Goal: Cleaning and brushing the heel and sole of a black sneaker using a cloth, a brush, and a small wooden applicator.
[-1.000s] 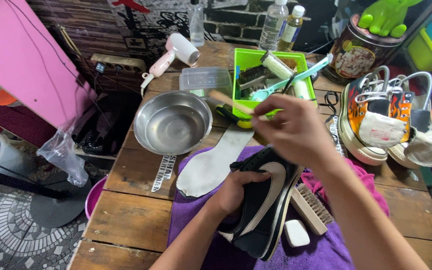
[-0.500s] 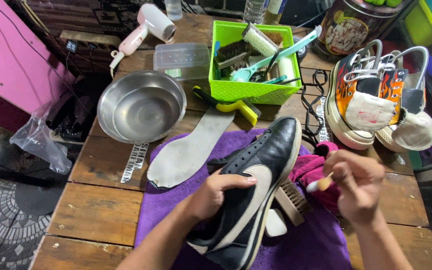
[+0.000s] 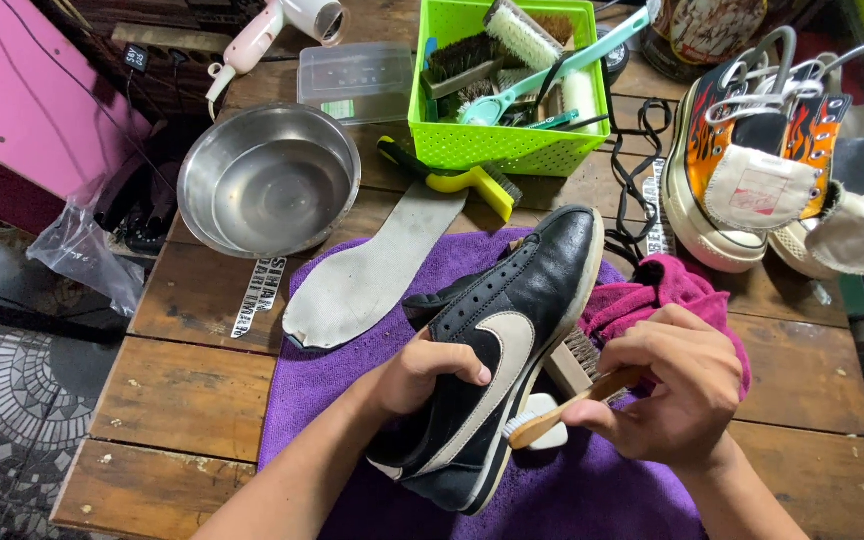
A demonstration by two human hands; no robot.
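My left hand (image 3: 414, 375) grips a black sneaker (image 3: 512, 340) with a white side stripe, holding it tilted over a purple towel (image 3: 592, 490). My right hand (image 3: 667, 385) holds a small wooden-handled brush (image 3: 552, 422), its bristle end touching the sneaker's sole edge near the heel. A white soap bar (image 3: 544, 405) and a larger wooden brush (image 3: 577, 360) lie just behind the small brush, mostly hidden. A grey insole (image 3: 372, 275) lies on the towel's far left corner.
A steel bowl (image 3: 267, 180) stands at the back left. A green basket (image 3: 507, 150) holds several brushes. A yellow-handled brush (image 3: 467, 183) lies before it. Flame-patterned sneakers (image 3: 752, 160) stand at the right, a pink cloth (image 3: 657, 290) beside them. A hair dryer (image 3: 282, 25) lies behind.
My right hand came down from over the basket to the sneaker's right side and brought the small brush against the sole edge. The left hand kept its grip on the sneaker.
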